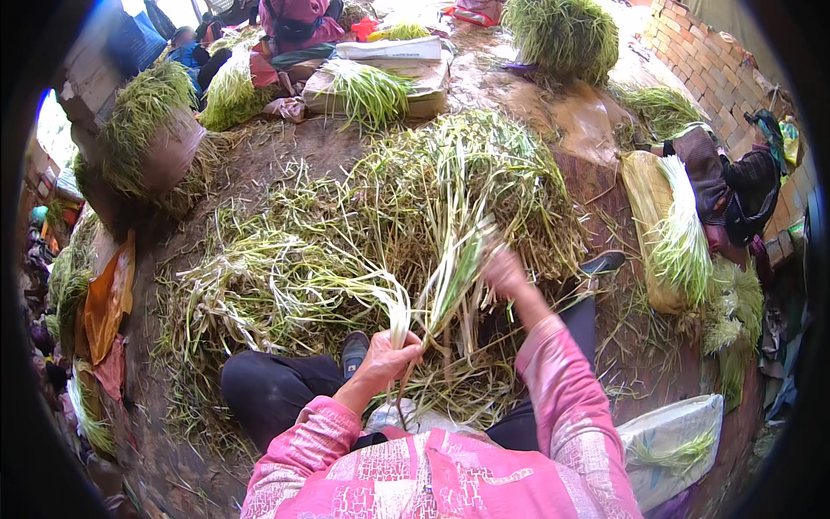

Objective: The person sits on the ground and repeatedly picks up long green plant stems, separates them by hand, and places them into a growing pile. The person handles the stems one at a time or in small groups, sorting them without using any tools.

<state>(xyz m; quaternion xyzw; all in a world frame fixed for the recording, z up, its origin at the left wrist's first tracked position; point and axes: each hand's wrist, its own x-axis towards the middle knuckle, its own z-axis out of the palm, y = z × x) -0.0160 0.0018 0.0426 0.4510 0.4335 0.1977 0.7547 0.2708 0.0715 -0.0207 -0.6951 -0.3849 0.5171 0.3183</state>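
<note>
My left hand [384,361] grips the pale lower ends of a small bunch of long, chive-like stalks [400,311], just above my lap. Some leaves of the bunch droop to the left, and others fan up to the right. My right hand [506,269] is blurred by motion beside the right-hand spray of green and yellowed leaves [454,279]. Whether its fingers hold any leaves cannot be made out. Between and beyond my legs lies a broad heap of loose green and withered leaves [382,201].
A white sack [703,425] with a few stalks on it lies at my right. Farther right, pale stalks [684,240] rest on a yellowish bundle [648,227] before a seated person [746,181]. A large leafy pile [561,39] stands far back; another person [301,26] sits beyond.
</note>
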